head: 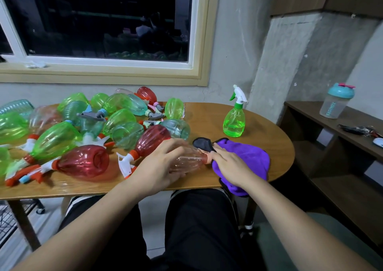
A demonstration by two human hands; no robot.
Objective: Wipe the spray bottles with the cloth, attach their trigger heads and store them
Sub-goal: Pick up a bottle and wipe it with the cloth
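Note:
My left hand [159,167] grips a pale pink transparent bottle [189,160] lying on its side at the table's front edge, its neck pointing right. My right hand [230,165] rests on the purple cloth [248,156] right beside the bottle's neck, fingers laid over the fabric, which has a dark corner turned up. A green bottle with a white-green trigger head [234,119] stands upright at the back right. Several green, red and clear bottles [87,136] lie piled on the left, some with trigger heads attached.
The round wooden table [269,144] ends close to my lap. A dark shelf unit [335,138] at the right carries a teal-lidded shaker [335,103] and small items. A window and a concrete wall stand behind the table.

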